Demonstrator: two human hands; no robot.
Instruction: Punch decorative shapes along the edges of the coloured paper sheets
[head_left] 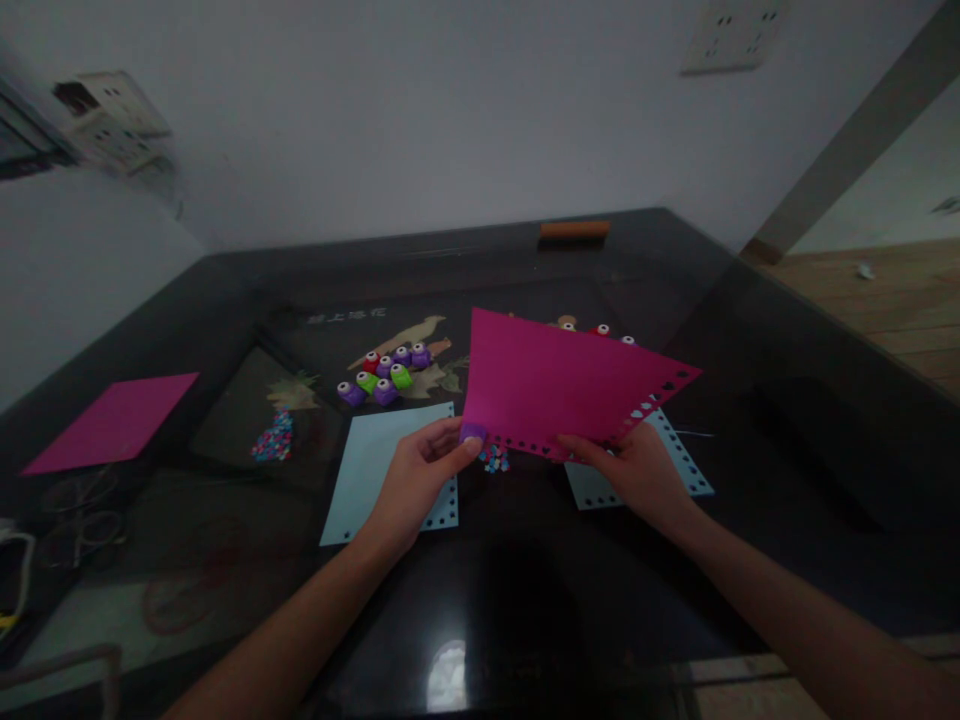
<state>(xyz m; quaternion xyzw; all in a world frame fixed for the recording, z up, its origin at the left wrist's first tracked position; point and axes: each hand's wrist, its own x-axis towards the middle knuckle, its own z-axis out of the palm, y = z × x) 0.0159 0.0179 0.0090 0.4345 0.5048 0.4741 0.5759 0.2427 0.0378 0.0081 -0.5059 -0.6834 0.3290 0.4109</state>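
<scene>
A sheet of pink paper [555, 380] is held up over the table, with small shapes punched along its lower and right edges. My left hand [427, 470] is closed around a purple craft punch [472, 432] at the sheet's lower left corner, thumb on top. My right hand [637, 470] pinches the sheet's lower edge toward the right. Beneath the hands lie two light blue sheets, a left one [375, 450] and a right one [686, 460], both with punched edges. A small pile of paper bits [495, 460] sits between them.
Several purple, red and green punches [386, 372] are grouped behind the left blue sheet; others show partly behind the pink paper. Colourful paper bits [275, 437] and another pink sheet [112, 420] lie at the left. An orange-brown roll [574, 230] rests at the black table's [420, 620] back edge.
</scene>
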